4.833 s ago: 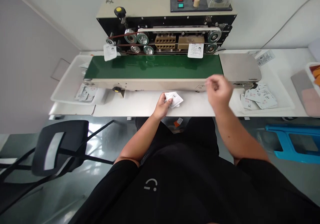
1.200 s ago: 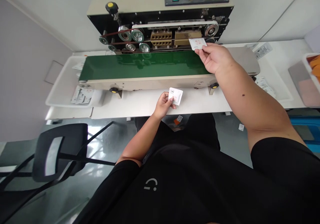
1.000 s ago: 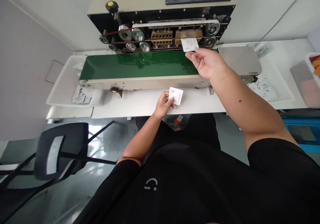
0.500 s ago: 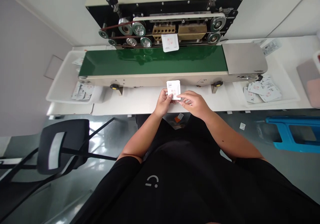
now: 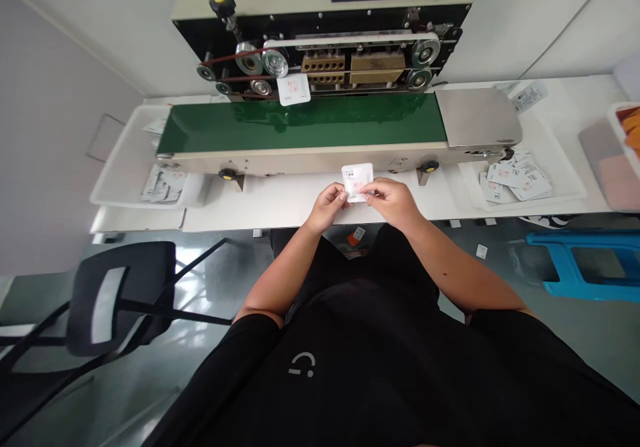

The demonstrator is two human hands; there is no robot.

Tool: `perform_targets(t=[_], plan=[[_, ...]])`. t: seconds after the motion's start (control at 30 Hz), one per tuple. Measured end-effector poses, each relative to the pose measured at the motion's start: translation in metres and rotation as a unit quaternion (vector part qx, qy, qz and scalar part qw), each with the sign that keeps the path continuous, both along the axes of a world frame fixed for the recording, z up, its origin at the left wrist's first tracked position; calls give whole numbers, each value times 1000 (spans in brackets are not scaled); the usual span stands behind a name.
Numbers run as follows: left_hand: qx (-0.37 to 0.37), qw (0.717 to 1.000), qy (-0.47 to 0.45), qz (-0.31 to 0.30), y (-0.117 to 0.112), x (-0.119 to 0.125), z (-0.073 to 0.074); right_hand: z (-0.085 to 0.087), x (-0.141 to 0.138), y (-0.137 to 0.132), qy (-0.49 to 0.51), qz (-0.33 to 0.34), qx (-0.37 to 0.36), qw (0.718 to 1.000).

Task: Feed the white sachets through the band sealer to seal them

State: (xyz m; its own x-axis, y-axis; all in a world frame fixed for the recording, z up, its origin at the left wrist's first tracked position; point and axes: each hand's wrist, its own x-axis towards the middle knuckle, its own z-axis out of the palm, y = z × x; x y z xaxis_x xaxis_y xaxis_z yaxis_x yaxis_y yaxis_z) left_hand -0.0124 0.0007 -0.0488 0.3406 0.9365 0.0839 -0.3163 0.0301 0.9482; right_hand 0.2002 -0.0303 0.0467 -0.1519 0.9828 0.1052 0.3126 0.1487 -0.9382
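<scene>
A small white sachet [image 5: 357, 175] with pink and black print is held upright in front of the conveyor's near side. My right hand [image 5: 396, 202] pinches its lower right part between thumb and fingers. At the lower left corner, my left hand [image 5: 326, 208] has its thumb and fingers closed, some fingertips passing behind the sachet. Beyond my hands, a second white sachet [image 5: 294, 91] hangs by its top edge in the rollers of the band sealing machine [image 5: 330, 24], above the green conveyor belt [image 5: 310, 124].
A white bin [image 5: 116, 167] with several sachets stands left of the conveyor, and a pile of sachets [image 5: 520, 179] lies in a tray at the right. A metal plate [image 5: 477, 117] caps the belt's right end. A black chair [image 5: 123, 297] and blue stool [image 5: 570, 267] flank me.
The sachet in the machine has moved left along the rollers. My right hand now grips the held sachet, which has shifted slightly right, with my left hand at its corner.
</scene>
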Motion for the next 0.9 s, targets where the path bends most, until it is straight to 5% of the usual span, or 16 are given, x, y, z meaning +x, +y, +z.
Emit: perform_targets(t=[0.27, 0.43, 0.9], plan=[[7, 1000, -10, -10, -2, 1, 8, 75, 85, 78, 107, -226, 50, 967], [0, 1000, -9, -9, -2, 2, 9, 97, 133, 133, 179, -294, -48, 937], [-5, 1000, -9, -11, -2, 1, 10, 102, 97, 180, 115, -233, -160, 952]])
